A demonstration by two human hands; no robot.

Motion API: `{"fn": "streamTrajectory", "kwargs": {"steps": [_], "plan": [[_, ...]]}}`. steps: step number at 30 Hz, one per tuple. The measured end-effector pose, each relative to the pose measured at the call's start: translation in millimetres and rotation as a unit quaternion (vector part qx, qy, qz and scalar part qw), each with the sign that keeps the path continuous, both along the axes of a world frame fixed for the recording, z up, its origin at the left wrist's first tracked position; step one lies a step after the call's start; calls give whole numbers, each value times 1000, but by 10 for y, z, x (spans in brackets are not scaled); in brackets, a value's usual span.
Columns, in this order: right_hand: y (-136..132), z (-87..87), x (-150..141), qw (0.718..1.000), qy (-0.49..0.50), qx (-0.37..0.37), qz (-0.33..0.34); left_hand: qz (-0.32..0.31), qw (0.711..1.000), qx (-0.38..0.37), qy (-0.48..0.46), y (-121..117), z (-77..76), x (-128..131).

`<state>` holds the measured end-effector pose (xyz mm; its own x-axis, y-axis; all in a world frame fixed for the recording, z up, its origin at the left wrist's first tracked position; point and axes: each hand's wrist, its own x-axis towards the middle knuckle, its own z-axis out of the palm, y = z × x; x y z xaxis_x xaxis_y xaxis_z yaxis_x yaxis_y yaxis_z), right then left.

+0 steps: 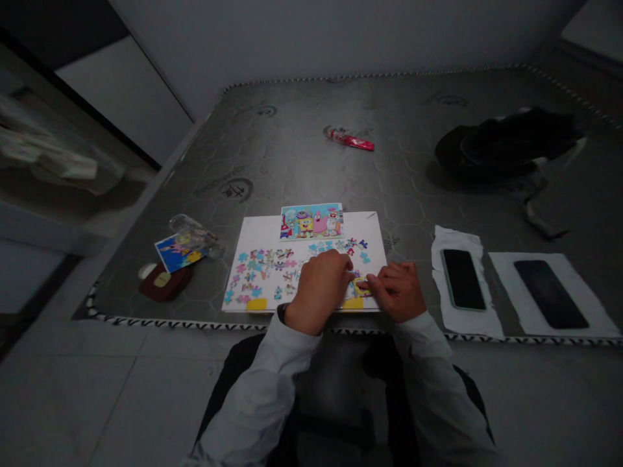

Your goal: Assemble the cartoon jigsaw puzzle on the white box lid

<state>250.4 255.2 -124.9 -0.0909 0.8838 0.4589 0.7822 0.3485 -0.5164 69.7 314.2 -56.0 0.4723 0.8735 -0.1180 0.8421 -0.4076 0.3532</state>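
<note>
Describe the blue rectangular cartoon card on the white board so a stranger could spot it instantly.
On the dark grey patterned mat, find the white rectangular board strewn with small multicoloured jigsaw pieces. Across its far edge lies a blue-backgrounded rectangular card printed with yellow and pink cartoon figures. Unlike the pieces, it is one large, whole picture.

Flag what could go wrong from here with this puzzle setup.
1. The left hand is over the board among loose puzzle pieces; it might brush some aside.
2. The board lies close to the near edge of the grey cover, so pieces pushed that way could fall.
3. Both hands partly hide the yellow pieces beside the right hand; a misfit might go unnoticed.
</note>
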Motion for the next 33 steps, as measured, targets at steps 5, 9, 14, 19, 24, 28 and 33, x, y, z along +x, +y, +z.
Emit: {"fn": "streamTrajectory", "kwargs": {"steps": [5, 9, 14, 19, 24, 28, 33], "plan": [[0, 3, -2, 1000, -8, -7, -1, 8, 1000, -21, -6, 7, -35, 48], [0, 10, -2, 1000, -17, -2, 1, 2, 999, -31, -15, 23, -30, 55], [1, 7, -4, 1000, -13, 1, 3, 14, 1000, -24, -11, 1, -10, 46], [4, 0, -5, 1000, -17, 1, 0, 17, 999, -35, -8, 9, -31, 56], [4, -3, -5, 1000, -16, 4, 2, 16, 999, -42, -23, 20, -39, 53], [2, -6, -11, 1000, -9, 9, 0, 24, 999, -32, -23, 12, -39, 45], [5, 2, -19, 1000, -3, 3, -1, 18, 999, -33, -13, 7, -58, 38]]}}
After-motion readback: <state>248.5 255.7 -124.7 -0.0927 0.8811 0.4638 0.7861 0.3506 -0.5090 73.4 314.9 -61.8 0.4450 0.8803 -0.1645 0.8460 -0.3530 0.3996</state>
